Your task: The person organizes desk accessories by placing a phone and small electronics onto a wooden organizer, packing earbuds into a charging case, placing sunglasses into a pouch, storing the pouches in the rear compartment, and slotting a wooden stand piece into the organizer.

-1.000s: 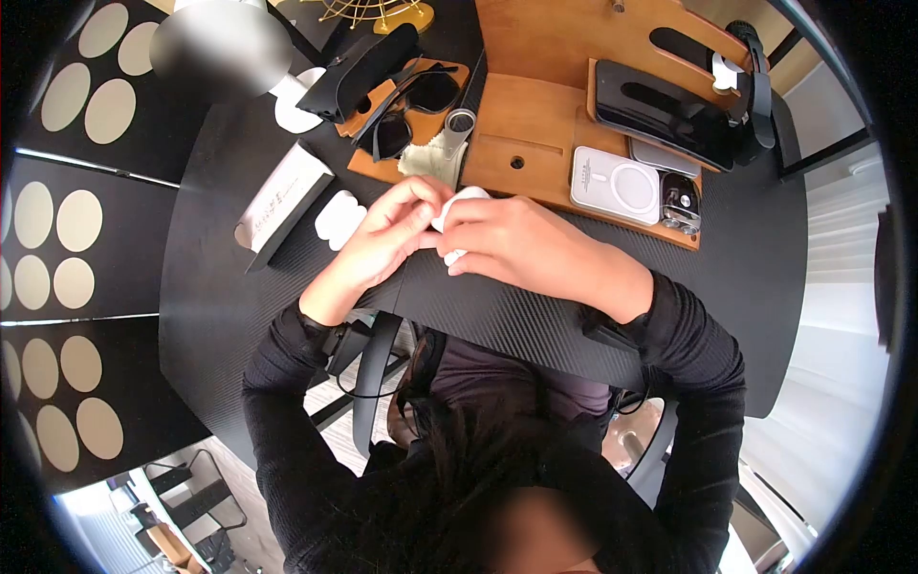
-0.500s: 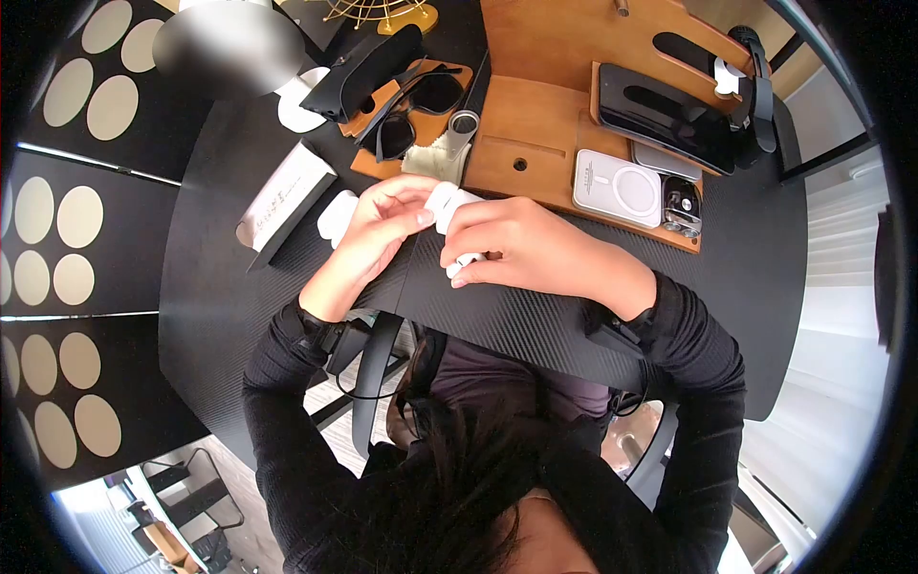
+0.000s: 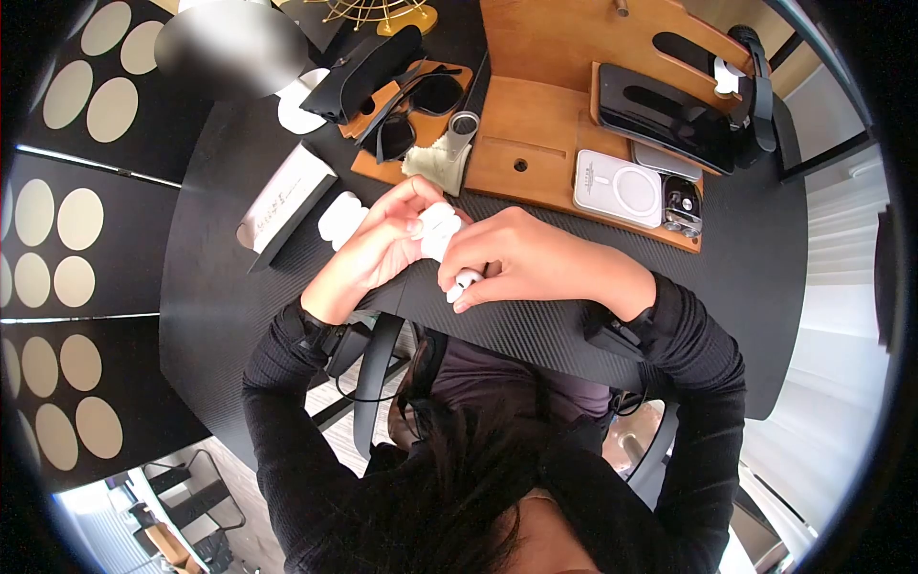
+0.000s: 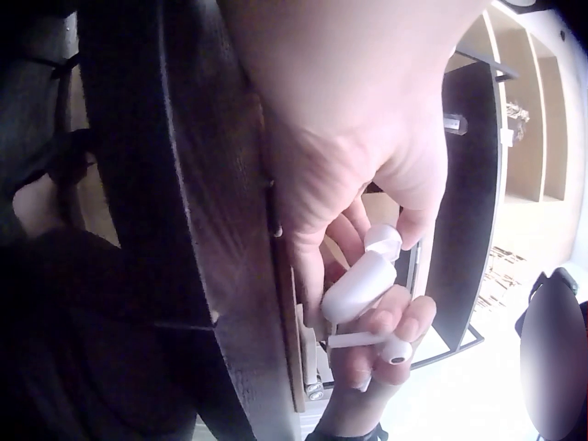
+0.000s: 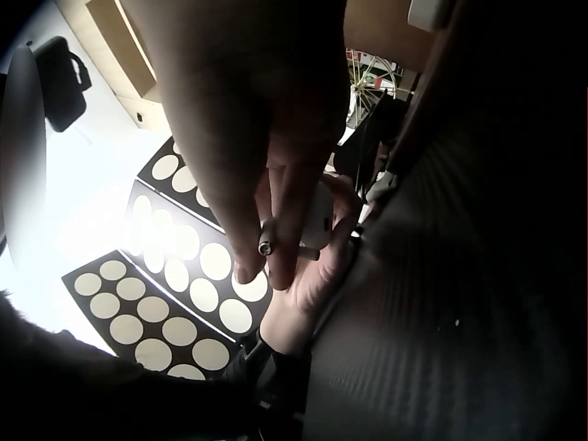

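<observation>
Over the desk's front part, my left hand (image 3: 378,239) holds a white earbud case (image 3: 440,230) between thumb and fingers. In the left wrist view the rounded body of the case has its small lid (image 4: 382,241) tipped away from it. Close beside the case, my right hand (image 3: 526,253) pinches a white earbud (image 3: 466,279) between thumb and fingers. The earbud's stem (image 4: 354,340) points toward the case body in the left wrist view. In the right wrist view, the earbud's end (image 5: 266,246) shows between the fingers, with the case partly hidden behind them.
Left of my hands lie a white rounded object (image 3: 340,220) and a long white box (image 3: 285,203). Behind are sunglasses (image 3: 394,136), a grey cloth (image 3: 438,165) and a black glasses case (image 3: 368,72). A wooden organizer (image 3: 521,124) bears a white charger (image 3: 617,187) and a phone (image 3: 665,115).
The earbud case has come out from behind my right fingers and tilted, showing more of itself. My right hand has shifted slightly down toward me with the earbud.
</observation>
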A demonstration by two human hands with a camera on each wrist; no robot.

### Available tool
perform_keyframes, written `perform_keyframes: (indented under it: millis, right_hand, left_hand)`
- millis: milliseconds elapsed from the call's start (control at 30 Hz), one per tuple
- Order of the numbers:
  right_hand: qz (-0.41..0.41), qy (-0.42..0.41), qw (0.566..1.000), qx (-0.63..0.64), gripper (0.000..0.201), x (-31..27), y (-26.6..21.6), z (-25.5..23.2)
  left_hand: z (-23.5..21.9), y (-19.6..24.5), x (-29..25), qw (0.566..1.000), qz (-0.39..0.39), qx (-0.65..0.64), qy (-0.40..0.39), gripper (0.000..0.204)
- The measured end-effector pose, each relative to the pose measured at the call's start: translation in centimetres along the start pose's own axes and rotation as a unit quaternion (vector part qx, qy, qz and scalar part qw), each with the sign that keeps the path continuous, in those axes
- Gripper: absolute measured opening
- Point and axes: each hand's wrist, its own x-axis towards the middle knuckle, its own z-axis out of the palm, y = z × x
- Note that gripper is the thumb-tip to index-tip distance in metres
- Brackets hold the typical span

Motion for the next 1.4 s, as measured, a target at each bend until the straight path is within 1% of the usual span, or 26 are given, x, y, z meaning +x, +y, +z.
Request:
perform_keyframes:
  millis: [67, 100, 133, 167, 200, 267, 333, 400, 467, 533, 567, 633, 667, 733, 867, 967, 1067, 1100, 1133, 1167, 1200, 1233, 1267, 1300, 1367, 1400]
  right_hand:
    - [0.004, -0.012, 1.0, -0.002, 0.017, -0.1, 0.2, -0.1]
    - [0.004, -0.012, 1.0, -0.002, 0.017, -0.1, 0.1, -0.1]
    - [0.031, -0.031, 0.999, -0.001, 0.017, -0.1, -0.1, -0.3]
    - [0.058, -0.05, 0.997, 0.0, 0.017, -0.1, -0.1, -0.3]
    - [0.058, -0.05, 0.997, 0.001, 0.017, -0.1, 0.0, -0.3]
    - [0.006, -0.035, 0.999, -0.028, 0.016, -0.1, 0.3, -0.2]
    - [-0.006, -0.032, 0.999, -0.038, 0.017, -0.1, 0.6, -0.1]
    - [-0.018, -0.03, 0.998, -0.047, 0.017, -0.1, 0.7, -0.1]
    - [-0.036, -0.049, 0.993, -0.102, 0.016, -0.3, 0.8, 0.1]
    - [-0.039, -0.054, 0.99, -0.123, 0.015, -0.5, 0.8, 0.3]
    - [-0.041, -0.059, 0.987, -0.145, 0.015, -0.6, 0.7, 0.3]
    - [-0.038, -0.064, 0.982, -0.171, 0.014, -0.6, 0.3, 0.4]
    - [-0.034, -0.07, 0.978, -0.195, 0.014, -0.6, 0.1, 0.4]
    - [-0.033, -0.067, 0.974, -0.214, 0.013, -0.6, -0.1, 0.7]
    - [-0.026, -0.06, 0.964, -0.257, 0.01, -0.7, -0.5, 1.2]
    - [-0.032, -0.061, 0.966, -0.25, 0.009, -0.8, -0.7, 1.0]
    - [-0.028, -0.055, 0.969, -0.238, 0.008, -0.8, -0.9, 1.0]
    - [-0.027, -0.055, 0.97, -0.237, 0.008, -0.8, -1.0, 0.9]
    - [-0.037, -0.052, 0.959, -0.276, 0.007, -0.8, -1.0, 0.8]
    - [-0.047, -0.049, 0.947, -0.313, 0.007, -0.8, -0.9, 0.7]
    - [-0.048, -0.049, 0.947, -0.313, 0.007, -0.8, -1.0, 0.6]
    - [-0.03, -0.059, 0.944, -0.322, 0.009, -0.8, -1.0, 0.4]
    - [-0.013, -0.069, 0.941, -0.332, 0.013, -0.8, -1.1, 0.3]
    - [-0.014, -0.069, 0.94, -0.333, 0.013, -0.7, -1.0, 0.2]
    - [-0.008, -0.066, 0.947, -0.313, 0.012, -0.8, -0.7, 0.2]
    - [-0.009, -0.066, 0.947, -0.314, 0.012, -0.8, -0.5, 0.2]
  left_hand:
    - [-0.2, -0.1, -0.2, 1.0, -0.016, 0.005, 0.011, 0.027]
    - [-0.6, -0.4, -0.2, 1.0, -0.008, 0.0, -0.013, 0.025]
    - [-0.8, -0.6, -0.3, 0.999, 0.0, -0.005, -0.037, 0.025]
    - [-0.9, -0.7, -0.2, 0.999, 0.0, -0.006, -0.036, 0.025]
    - [-0.8, -0.9, -0.2, 1.0, 0.008, 0.007, -0.029, 0.024]
    - [-1.0, -1.1, -0.2, 0.999, 0.016, 0.021, -0.022, 0.023]
    - [-1.6, -1.2, -0.1, 0.998, 0.022, 0.055, -0.007, 0.021]
    - [-1.6, -0.9, 0.0, 0.998, 0.022, 0.055, -0.006, 0.022]
    - [-1.1, -0.6, 0.1, 0.998, 0.022, 0.058, -0.005, 0.023]
    - [-0.1, -0.1, 0.1, 1.0, -0.004, 0.0, -0.023, 0.025]
    - [0.0, -0.1, 0.0, 1.0, -0.004, 0.001, -0.024, 0.025]
    - [0.0, -0.1, -0.1, 0.999, -0.036, 0.021, -0.013, 0.031]
    - [-0.1, -0.2, -0.1, 0.999, -0.036, 0.021, -0.014, 0.031]
    - [-0.3, -0.3, -0.3, 0.998, -0.04, 0.046, 0.002, 0.037]
    - [-0.4, -0.3, -0.4, 0.997, -0.029, 0.067, -0.031, 0.043]
    - [-0.4, -0.3, -0.4, 0.996, -0.02, 0.073, -0.043, 0.042]
    - [-1.3, -0.6, -0.4, 0.995, -0.045, 0.067, -0.054, 0.037]
    - [-1.6, -0.8, -0.3, 0.996, -0.021, 0.062, -0.052, 0.034]
    - [-1.9, -1.0, -0.2, 0.997, 0.003, 0.058, -0.05, 0.032]
    - [-1.9, -0.9, -0.1, 0.997, 0.003, 0.058, -0.05, 0.032]
    - [-1.9, -0.7, 0.0, 0.998, 0.008, 0.03, -0.055, 0.032]
    - [-2.0, -0.6, 0.1, 0.998, 0.014, 0.003, -0.06, 0.032]
    - [-2.5, -0.7, 0.1, 0.998, 0.011, 0.008, -0.066, 0.036]
    - [-2.5, -0.6, 0.1, 0.998, 0.012, 0.009, -0.067, 0.036]
    - [-2.0, -0.6, 0.0, 0.998, 0.0, 0.009, -0.056, 0.045]
    - [-1.6, -0.5, 0.2, 0.998, 0.001, 0.009, -0.056, 0.045]
